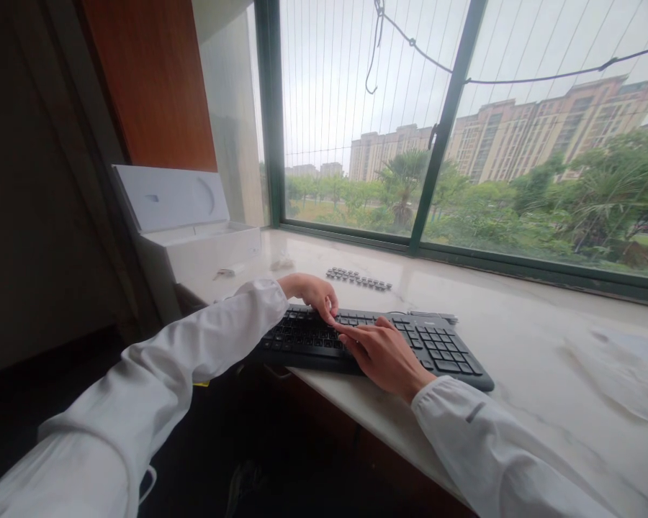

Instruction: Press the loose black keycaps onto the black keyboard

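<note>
A black computer keyboard [443,348] lies along the front edge of the marble sill, its near left part reaching past the edge. My left hand [314,292] bends down over the keyboard's back row, thumb and fingers pinched together; what they hold, if anything, is too small to make out. From the other side my right hand [386,354] rests over the middle of the keys. Its index finger stretches out to meet the left fingertips, and nothing shows in its grasp. Behind the keyboard, loose keycaps [358,278] stand in short rows.
An open white box [210,247] with its lid raised stands at the left. Small scraps [226,273] lie near it. Clear plastic wrapping [615,370] lies on the sill [523,334] at the right. A green-framed window [356,229] closes off the back.
</note>
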A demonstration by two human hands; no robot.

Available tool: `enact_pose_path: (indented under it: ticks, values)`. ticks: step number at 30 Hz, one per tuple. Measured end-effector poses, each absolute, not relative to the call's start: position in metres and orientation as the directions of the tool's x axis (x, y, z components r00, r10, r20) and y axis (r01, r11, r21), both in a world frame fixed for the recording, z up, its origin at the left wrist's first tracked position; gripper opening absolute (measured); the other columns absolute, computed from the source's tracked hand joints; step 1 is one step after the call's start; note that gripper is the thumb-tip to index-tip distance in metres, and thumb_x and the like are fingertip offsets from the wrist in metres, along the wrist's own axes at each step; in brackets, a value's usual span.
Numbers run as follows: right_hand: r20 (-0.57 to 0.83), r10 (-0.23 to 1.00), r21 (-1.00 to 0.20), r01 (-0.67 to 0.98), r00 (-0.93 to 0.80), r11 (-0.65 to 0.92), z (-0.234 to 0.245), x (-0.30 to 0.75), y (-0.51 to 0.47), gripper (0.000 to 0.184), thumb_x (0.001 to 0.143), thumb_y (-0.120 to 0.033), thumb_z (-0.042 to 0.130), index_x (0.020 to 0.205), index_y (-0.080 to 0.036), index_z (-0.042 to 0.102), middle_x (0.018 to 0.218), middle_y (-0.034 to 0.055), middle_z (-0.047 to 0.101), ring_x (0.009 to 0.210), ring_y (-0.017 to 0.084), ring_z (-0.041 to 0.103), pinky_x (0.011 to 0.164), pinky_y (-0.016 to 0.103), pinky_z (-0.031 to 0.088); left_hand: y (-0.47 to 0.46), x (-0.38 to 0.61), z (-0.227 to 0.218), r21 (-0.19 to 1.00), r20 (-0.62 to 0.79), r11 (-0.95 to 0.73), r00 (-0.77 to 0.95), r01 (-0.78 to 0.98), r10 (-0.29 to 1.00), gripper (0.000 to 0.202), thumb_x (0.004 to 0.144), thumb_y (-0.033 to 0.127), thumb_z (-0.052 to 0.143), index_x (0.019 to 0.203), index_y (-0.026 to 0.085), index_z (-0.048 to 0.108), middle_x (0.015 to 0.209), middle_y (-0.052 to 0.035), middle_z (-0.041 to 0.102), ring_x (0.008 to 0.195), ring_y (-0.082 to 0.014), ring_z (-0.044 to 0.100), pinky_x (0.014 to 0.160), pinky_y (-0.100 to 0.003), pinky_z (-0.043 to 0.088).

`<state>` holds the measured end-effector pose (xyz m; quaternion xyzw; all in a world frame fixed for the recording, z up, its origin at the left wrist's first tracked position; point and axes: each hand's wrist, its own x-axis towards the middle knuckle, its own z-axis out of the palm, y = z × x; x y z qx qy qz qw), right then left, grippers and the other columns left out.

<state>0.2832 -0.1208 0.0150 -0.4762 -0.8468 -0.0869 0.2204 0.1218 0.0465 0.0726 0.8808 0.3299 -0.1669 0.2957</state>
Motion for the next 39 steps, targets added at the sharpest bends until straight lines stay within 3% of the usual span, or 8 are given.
enact_pose_path:
  ticks: [14,21,26,34,39]
  values:
    - [0.452,0.769,-0.082,0.838,-0.452,0.54,0.017,0.281,-0.121,0.034,0.098,-0.034,0.036,0.115,-0.028,0.064,0.085,0.0023,0.073,0.076,0.013,0.065,0.077,0.03,0.031,0.035,0.11,0.068,0.462,-0.348,-0.635,0.785,0.619,0.512,0.048,0.054,0.056,0.073,0.082,0.018,0.064,0.068,0.0037,0.056,0.061,-0.0082,0.043,0.056,-0.021,0.03]
    - [0.442,0.774,-0.071,0.843,-0.453,0.534,0.019,0.28,-0.12,0.034,0.098,-0.035,0.035,0.112,-0.028,0.065,0.084,0.0026,0.073,0.073,0.014,0.064,0.076,0.03,0.03,0.025,0.119,0.078,0.314,-0.337,-0.716,0.779,0.623,0.529,0.044,0.056,0.05,0.074,0.085,0.017,0.066,0.072,0.0032,0.06,0.064,-0.0093,0.048,0.061,-0.021,0.034]
    - [0.422,0.776,-0.058,0.84,-0.469,0.539,0.022,0.279,-0.122,0.033,0.098,-0.034,0.036,0.099,-0.028,0.069,0.078,0.0011,0.072,0.071,0.013,0.063,0.072,0.03,0.028,0.022,0.125,0.077,0.263,-0.342,-0.744,0.781,0.614,0.524,0.038,0.057,0.044,0.075,0.083,0.017,0.066,0.068,0.0042,0.058,0.061,-0.0086,0.047,0.058,-0.021,0.032]
    - [0.448,0.745,-0.051,0.818,-0.494,0.572,0.019,0.28,-0.121,0.032,0.098,-0.031,0.036,0.111,-0.029,0.065,0.084,0.0012,0.073,0.075,0.012,0.064,0.074,0.03,0.028,0.033,0.122,0.07,0.277,-0.352,-0.708,0.754,0.65,0.554,0.048,0.052,0.053,0.075,0.085,0.018,0.066,0.073,0.0034,0.061,0.063,-0.0094,0.047,0.059,-0.022,0.033]
    - [0.501,0.733,-0.032,0.836,-0.46,0.547,0.021,0.282,-0.123,0.033,0.098,-0.031,0.034,0.107,-0.026,0.065,0.082,0.0017,0.073,0.071,0.012,0.063,0.073,0.03,0.027,0.034,0.117,0.075,0.346,-0.364,-0.652,0.737,0.674,0.569,0.055,0.046,0.055,0.077,0.087,0.02,0.066,0.073,0.0035,0.059,0.064,-0.0096,0.046,0.059,-0.022,0.033]
